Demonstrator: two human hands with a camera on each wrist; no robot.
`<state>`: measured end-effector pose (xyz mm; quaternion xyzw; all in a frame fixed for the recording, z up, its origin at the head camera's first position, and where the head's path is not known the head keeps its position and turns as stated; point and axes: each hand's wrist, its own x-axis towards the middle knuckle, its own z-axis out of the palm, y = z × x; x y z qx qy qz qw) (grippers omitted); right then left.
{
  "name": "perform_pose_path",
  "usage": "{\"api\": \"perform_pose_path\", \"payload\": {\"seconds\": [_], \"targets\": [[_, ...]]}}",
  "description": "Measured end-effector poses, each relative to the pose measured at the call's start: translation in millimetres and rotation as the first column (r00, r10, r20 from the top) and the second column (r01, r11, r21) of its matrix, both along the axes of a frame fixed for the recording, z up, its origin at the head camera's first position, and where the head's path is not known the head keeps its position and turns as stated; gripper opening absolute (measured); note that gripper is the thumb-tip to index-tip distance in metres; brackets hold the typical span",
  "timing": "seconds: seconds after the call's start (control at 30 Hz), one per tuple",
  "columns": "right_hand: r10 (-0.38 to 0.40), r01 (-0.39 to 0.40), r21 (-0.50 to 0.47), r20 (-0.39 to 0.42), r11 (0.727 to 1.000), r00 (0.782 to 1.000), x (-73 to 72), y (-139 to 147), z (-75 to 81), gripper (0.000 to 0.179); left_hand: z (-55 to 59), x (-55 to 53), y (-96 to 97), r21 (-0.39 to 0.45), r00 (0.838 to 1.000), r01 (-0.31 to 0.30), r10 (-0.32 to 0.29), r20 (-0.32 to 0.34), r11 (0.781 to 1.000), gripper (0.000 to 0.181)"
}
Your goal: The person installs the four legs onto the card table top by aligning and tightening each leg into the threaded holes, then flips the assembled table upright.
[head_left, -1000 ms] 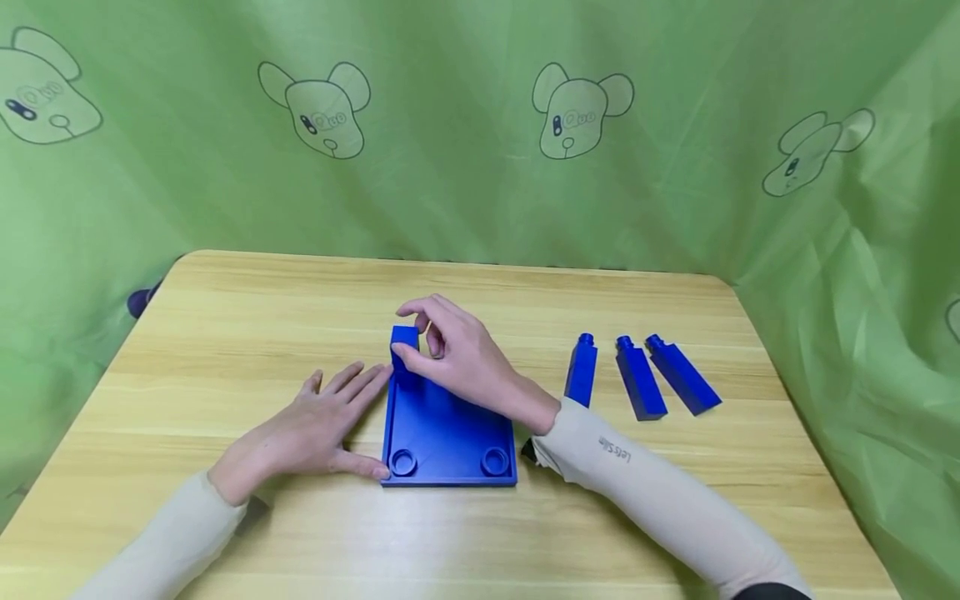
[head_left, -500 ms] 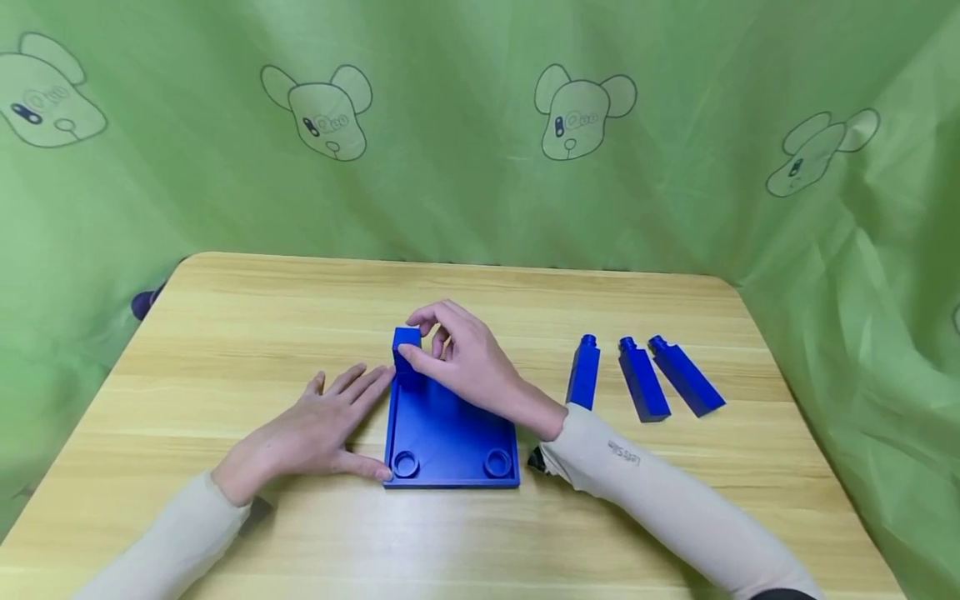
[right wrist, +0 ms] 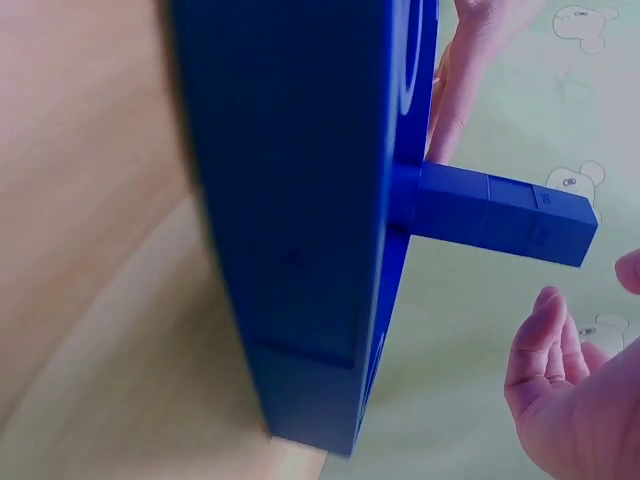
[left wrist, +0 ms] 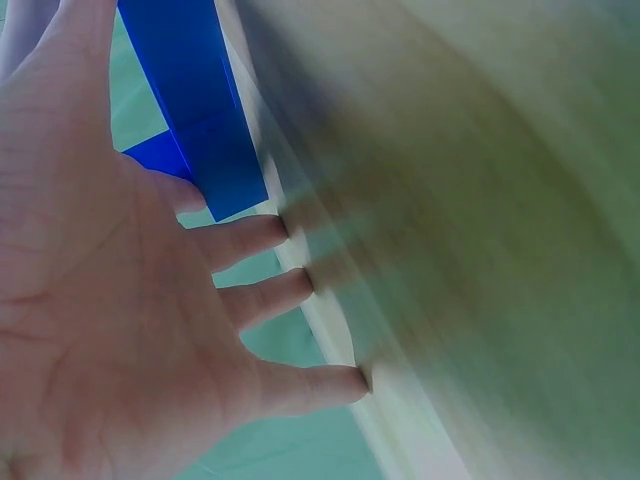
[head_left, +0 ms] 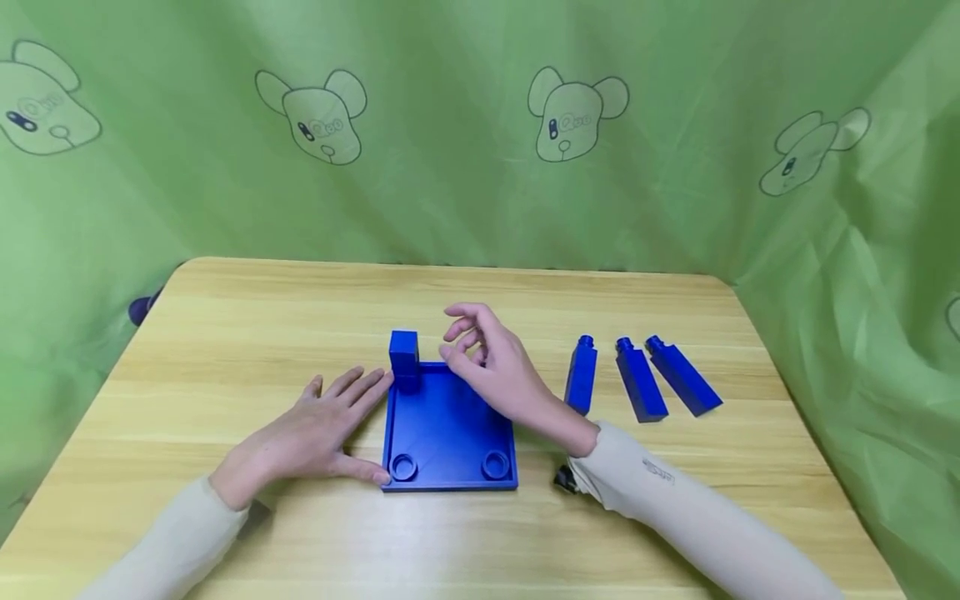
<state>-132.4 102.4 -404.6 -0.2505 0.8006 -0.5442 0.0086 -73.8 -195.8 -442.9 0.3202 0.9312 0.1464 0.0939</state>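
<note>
While a green curtain [head_left: 450,212] printed with cartoon animal heads is hung around the work area, a pale wood-grain table [head_left: 285,317] is set before it. Two light sleeves are stretched in over the near side, the left sleeve [head_left: 180,529] and the right sleeve [head_left: 690,508], the latter marked with dark lettering. A square blue tray [head_left: 450,429] with a low raised rim is placed flat on the tabletop, near its middle. Its left side is touched by the left hand [head_left: 311,433], whose fingers are spread and straight, the thumb laid at the near left corner; nothing is grasped. The right hand [head_left: 502,367] is held above the tray's far right part, its fingers loosely bent, free of any grip and apart from the upright blue post [head_left: 404,354], which is stood in the far left corner. To the right, three more blue posts, the left one [head_left: 582,375], the middle one [head_left: 642,383] and the right one [head_left: 686,379], are laid on the wood, their narrow necks pointed away from the person. Round sockets are seen in the tray's near corners, left socket [head_left: 405,467] and right socket [head_left: 496,465].
</note>
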Motion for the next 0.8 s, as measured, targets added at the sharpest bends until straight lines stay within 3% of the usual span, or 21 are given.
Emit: {"api": "perform_pose_path", "payload": {"seconds": [0.23,0.53,0.8], "targets": [[-0.065,0.065,-0.118,0.002,0.991,0.998,7.5,32.7,3.0,0.045,-2.3,1.8,0.1,-0.002,1.0,0.0,0.0,0.008,1.0,0.13],[-0.173,0.152,-0.298,-0.046,0.942,0.984,12.9,86.5,13.9,0.042,-3.0,-2.9,2.6,-0.014,1.0,0.001,-0.001,0.02,1.0,0.133],[-0.223,0.186,-0.367,-0.062,0.911,0.973,23.7,115.6,14.6,0.034,-1.6,-3.1,0.2,-0.016,1.0,-0.001,0.002,0.03,1.0,0.134]]}}
